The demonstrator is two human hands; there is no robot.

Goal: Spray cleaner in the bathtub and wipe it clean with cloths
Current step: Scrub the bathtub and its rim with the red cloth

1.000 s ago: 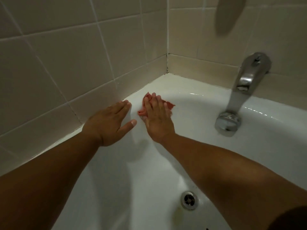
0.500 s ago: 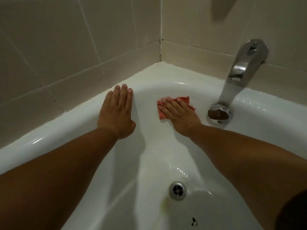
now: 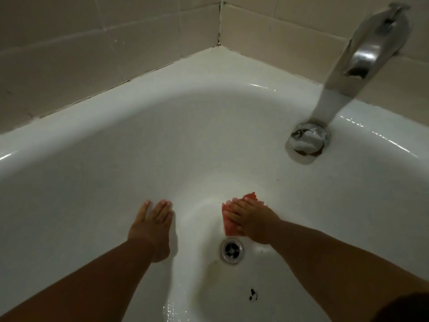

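**A:** Both hands have come down from the tub's upper wall to its floor since half a second ago, and the red cloth [image 3: 230,226] came down with them. Where does it lie now?

**B:** On the bottom of the white bathtub [image 3: 139,96], just above the round metal drain [image 3: 231,250] and close to touching it. The right hand [image 3: 253,220] lies flat on top of it, so only the left edge and a corner past the fingertips show.

**A:** And its fingers [image 3: 240,206]?

**B:** Straight and close together, pressing the cloth down, not curled round it.

**A:** What about the left hand [image 3: 151,226]?

**B:** It rests palm-down on the bare tub surface, left of the drain and apart from the cloth. Its fingers are straight, with one standing slightly away from the rest, and it holds nothing.

**A:** What lies farther out?

**B:** A chrome overflow fitting [image 3: 307,139] sits on the end wall, with the chrome spout [image 3: 371,49] above it. Beige wall tiles [image 3: 81,54] meet the rim at the corner. Nearer the camera, a small black mark [image 3: 253,294] sits on the tub floor below the drain, and the surface glistens wet near the bottom edge of the view.
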